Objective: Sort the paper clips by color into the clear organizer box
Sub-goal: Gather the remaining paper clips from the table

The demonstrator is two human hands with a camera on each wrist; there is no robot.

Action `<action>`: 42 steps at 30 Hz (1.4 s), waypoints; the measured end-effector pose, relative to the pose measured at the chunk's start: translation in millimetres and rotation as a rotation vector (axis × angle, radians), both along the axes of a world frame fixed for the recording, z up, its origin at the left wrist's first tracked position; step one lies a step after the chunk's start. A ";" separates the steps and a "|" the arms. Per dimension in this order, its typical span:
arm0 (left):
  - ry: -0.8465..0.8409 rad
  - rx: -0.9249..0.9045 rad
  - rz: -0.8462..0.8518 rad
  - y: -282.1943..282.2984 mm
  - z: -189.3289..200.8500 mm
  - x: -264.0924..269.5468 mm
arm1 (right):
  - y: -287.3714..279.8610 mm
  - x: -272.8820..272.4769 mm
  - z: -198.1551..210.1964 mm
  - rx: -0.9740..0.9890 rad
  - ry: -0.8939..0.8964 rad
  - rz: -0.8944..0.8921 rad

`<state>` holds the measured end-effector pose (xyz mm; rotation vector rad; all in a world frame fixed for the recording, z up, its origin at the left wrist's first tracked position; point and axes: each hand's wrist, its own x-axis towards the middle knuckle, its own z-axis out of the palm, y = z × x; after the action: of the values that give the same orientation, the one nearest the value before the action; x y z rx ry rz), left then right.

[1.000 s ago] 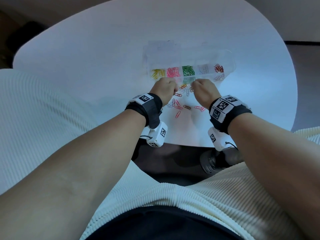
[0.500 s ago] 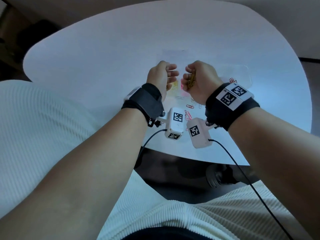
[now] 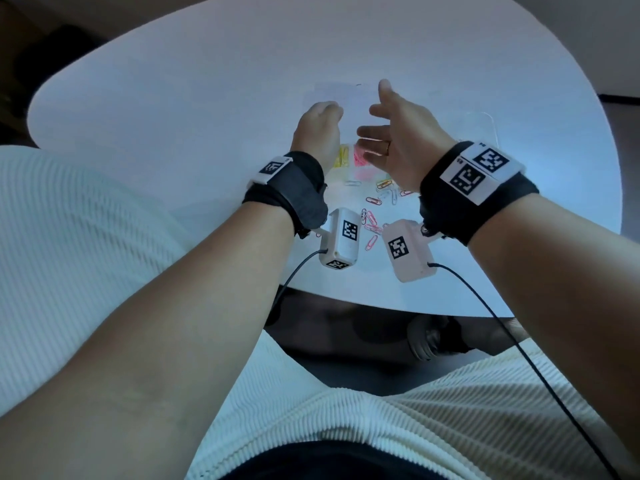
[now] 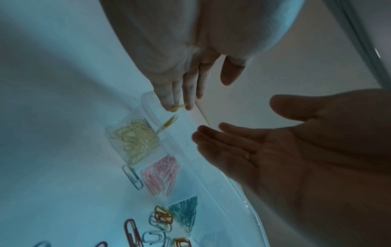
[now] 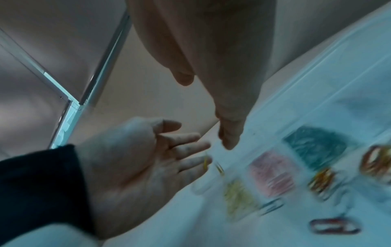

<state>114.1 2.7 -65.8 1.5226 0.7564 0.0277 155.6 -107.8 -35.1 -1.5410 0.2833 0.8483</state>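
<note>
The clear organizer box lies open on the white table, mostly hidden under my hands in the head view. Its compartments hold yellow clips, pink clips and green clips. My left hand hovers above the yellow end with straight fingers; one yellow clip is at its fingertips and another falls just below. My right hand is spread flat beside it, palm towards the left hand, holding nothing. Loose mixed clips lie in front of the box.
The table's near edge runs just behind my wrists, with my lap in a white ribbed garment below. A lone silver clip lies against the box's front wall. Bare table surface stretches left and beyond the box.
Both hands rose from the loose pile to above the box. Half a second ago they were curled, the right around yellowish clips; now both are spread and yellow clips are dropping.
</note>
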 end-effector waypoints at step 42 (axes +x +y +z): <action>0.102 0.838 -0.722 -30.8 -44.0 -70.1 | -71.7 -77.1 -79.5 -0.994 -0.780 0.820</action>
<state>44.0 -28.2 -109.8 2.5444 0.2156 -0.3095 78.6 -179.5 -114.6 -2.8782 -0.6525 0.6355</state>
